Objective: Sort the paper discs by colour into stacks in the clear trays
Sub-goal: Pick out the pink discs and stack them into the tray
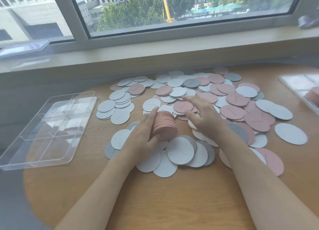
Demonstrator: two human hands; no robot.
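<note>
Nearest me, bare wood of the table [155, 204] at bottom centre, both forearms coming up from the lower corners. Just past that, a fan of white and grey discs [181, 153] at lower centre, unsorted.

My left hand [143, 134], centre frame, grips a thick stack of pink discs [164, 126], fingers curled round its left side, stack tilted on edge w/ its lower rim on the loose discs. My right hand [205, 115], just right of centre, is spread wide and flat, fingers straight, reaching over a loose pink disc [183, 106]; can't tell if it's touching it yet. It holds nothing.

Mid-distance: the main scatter of loose discs [241, 105] runs across centre and right of frame, pink, white, grey all mixed, many overlapping. Some white ones at centre-left sit in small slumped piles, not in any tray.

Left of frame: clear tray [50, 129] w/ dividers, compartments look empty as far as I can see. Far right edge: second clear tray [300, 86], partly cut off, something pink inside, prob a stack already placed.

Far back: window sill [155, 55] and window.

Progress, my read: early. One pink batch in hand, maybe one trayed, bulk of the discs left to sort, white and grey not started.
</note>
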